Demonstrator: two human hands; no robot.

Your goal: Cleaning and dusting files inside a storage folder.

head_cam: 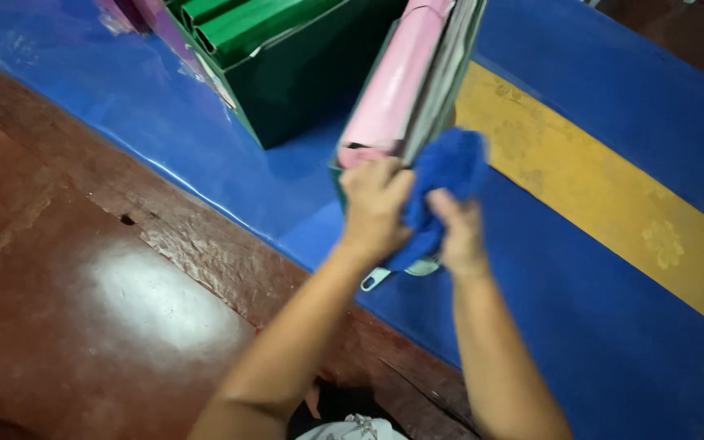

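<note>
Head view, both hands up at the near end of a stack of folders. Left hand (375,208) is clenched on the lower near corner of the pink folder (397,81), fingers wrapped over its edge, right where the pink end cap meets the grey and green covers beside it. Right hand (458,232) is closed on a blue cloth (450,175); the cloth bunches above and between the two hands, pressed against the right-hand face of the folder stack, touching it. So the cloth sits just right of the left grip and mostly above the right grip, with a fold running down between the palms. A small white-and-blue clip or tag (376,279) pokes out just below the hands, can't tell what it belongs to. The stack stands tilted, leaning away from the camera toward the top of frame. Left of it, apart by a gap, a dark green file box (303,90) holds green folders (238,24) upright; something purple (169,33) at its far left side. All of it rests on a blue mat (596,326) with a yellow patterned band (613,195) running diagonally. Mat covers a dark reddish-brown table (83,285), surface worn and cracked, glare patch near the left.
</note>
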